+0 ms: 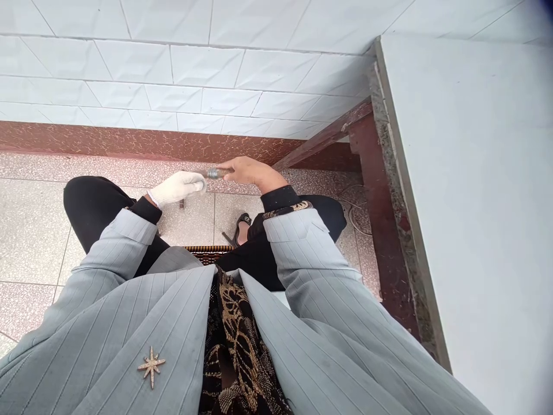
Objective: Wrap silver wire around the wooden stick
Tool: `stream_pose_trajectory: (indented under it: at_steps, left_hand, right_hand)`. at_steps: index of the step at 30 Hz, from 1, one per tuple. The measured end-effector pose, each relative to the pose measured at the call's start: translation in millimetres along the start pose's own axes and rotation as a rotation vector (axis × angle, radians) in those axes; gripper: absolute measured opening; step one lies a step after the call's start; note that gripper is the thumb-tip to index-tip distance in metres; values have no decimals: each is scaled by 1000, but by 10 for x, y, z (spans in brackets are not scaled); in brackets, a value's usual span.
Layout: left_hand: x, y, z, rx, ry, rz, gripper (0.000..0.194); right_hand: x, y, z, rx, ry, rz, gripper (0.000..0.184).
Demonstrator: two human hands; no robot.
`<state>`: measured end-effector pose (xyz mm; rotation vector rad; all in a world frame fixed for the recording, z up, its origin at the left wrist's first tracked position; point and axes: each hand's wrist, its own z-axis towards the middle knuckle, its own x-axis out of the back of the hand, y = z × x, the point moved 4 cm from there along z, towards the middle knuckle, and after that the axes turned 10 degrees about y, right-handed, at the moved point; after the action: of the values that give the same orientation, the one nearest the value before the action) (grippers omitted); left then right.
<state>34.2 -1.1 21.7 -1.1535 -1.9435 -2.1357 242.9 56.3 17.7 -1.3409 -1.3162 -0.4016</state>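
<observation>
My left hand (178,188), in a white knitted glove, has its fingers curled closed. A greyish rounded edge shows at its fingertips, but what it holds is too hidden to name. My right hand (249,173) is bare, its fingers closed round the right end of a short brown rod wrapped with silvery wire (213,173). The rod's left end reaches the top of the gloved fingers; I cannot tell whether they grip it. Just below the glove, a small brown piece (182,204) shows against the floor. Both hands are held over the floor between my knees.
A white tiled wall (207,69) with a red-brown skirting (129,144) runs ahead. At the right stands a white-topped table (484,190) on a dark red frame (384,213). A pale cable (356,222) lies beneath it. A woven edge (209,249) and a black shoe (242,227) are below.
</observation>
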Motion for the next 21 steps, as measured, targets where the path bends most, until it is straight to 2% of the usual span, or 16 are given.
stream_pose_trajectory:
  at_steps: [2, 4, 6, 7, 9, 12, 14, 17, 21]
  left_hand:
    - [58, -3, 6, 22, 75, 57, 24]
    - [105, -7, 11, 53, 131, 78, 21]
    - [139, -28, 19, 85, 179, 59, 20]
    - [150, -44, 25, 96, 202, 37, 20]
    - [164, -85, 36, 121, 259, -26, 17]
    - [144, -157, 40, 200, 306, -142, 13]
    - [88, -173, 36, 212, 252, -191, 16]
    - [-28, -146, 27, 147, 93, -173, 20]
    - [-151, -90, 16, 72, -61, -116, 23]
  right_hand:
    - [-85, -18, -38, 71, -228, -21, 49]
    - [-137, -31, -91, 126, -427, 68, 49]
    - [-108, -51, -142, 171, -508, 202, 52]
    - [-62, -63, -164, 195, -492, 260, 56]
    - [70, -88, -203, 240, -372, 358, 63]
    - [258, -128, -252, 247, -119, 554, 68]
    - [321, -143, -256, 208, 51, 705, 70]
    - [314, -110, -193, 110, 261, 837, 70]
    - [205, 66, -33, -67, 393, 743, 60]
